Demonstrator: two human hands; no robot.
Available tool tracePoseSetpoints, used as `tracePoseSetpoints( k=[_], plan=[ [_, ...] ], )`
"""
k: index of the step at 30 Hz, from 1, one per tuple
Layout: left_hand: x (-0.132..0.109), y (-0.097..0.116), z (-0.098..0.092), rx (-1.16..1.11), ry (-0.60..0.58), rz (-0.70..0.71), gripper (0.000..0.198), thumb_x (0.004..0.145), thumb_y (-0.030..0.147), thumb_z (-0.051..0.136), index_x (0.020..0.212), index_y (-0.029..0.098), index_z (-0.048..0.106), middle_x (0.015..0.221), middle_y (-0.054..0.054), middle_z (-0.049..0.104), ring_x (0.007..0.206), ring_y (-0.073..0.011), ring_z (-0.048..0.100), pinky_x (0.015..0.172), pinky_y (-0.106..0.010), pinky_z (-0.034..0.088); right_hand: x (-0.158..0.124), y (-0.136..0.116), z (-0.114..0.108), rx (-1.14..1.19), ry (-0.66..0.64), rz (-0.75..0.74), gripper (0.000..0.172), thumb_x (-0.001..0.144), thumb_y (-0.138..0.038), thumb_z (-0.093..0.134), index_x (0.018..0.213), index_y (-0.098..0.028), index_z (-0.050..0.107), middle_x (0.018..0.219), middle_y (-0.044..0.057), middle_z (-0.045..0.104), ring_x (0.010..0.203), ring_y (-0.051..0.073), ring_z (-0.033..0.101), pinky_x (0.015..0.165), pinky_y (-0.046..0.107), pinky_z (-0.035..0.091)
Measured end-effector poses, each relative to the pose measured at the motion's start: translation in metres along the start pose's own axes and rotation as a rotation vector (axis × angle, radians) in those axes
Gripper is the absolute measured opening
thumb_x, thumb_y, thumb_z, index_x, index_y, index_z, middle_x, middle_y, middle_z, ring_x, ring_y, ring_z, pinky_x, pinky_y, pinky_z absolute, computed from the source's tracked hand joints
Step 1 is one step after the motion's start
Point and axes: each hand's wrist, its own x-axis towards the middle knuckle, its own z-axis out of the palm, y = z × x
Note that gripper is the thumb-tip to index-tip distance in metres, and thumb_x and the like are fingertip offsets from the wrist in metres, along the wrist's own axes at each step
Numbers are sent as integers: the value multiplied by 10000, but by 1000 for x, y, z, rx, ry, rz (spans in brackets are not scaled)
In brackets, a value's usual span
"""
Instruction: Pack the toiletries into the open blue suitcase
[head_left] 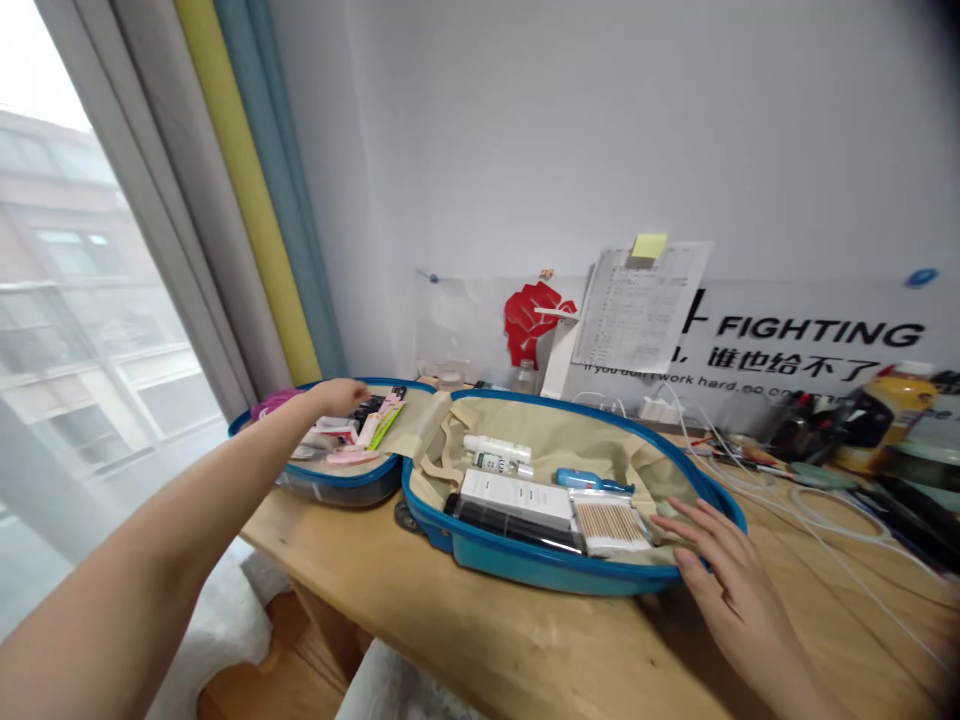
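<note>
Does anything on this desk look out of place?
Yes: a pink item bulges over the rim of the suitcase's left half, just past the left hand. It looks odd because everything else lies inside the rim.

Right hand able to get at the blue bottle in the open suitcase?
Likely yes. The right hand sits at the edge of the open blue suitcase, and the blue bottle lies uncovered on the beige lining. The cotton swab pack lies close by but doesn't seem to block it.
</note>
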Motion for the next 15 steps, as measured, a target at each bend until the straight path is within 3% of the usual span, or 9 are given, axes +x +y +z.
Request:
tracePoseSetpoints(
  k=[2,5,15],
  plan=[
    [-12,-30,12,62,-75,-43,322,712,339,529,933,169,690,952,-105,720,906,-280,649,819,-349,478,0,0,0,-16,13,-21,416,903,-503,360,1046,-258,665,1182,83,631,1204,298,507,943,519,445],
    [-23,-52,28,120,-164,-51,319,679,301,564,951,187,685,971,-85,722,899,-250,653,783,-294,474,2,-2,-1,-30,7,-30,426,910,-501,339,1035,-256,665,1167,82,636,1200,294,512,938,504,452],
    [-16,-55,40,217,-188,94,318,790,305,496,1066,233,635,1108,-53,687,973,-209,620,799,-251,442,3,-5,-4,-62,-2,-44,420,915,-499,334,1037,-247,648,1167,83,635,1204,286,512,920,483,458]
  ],
)
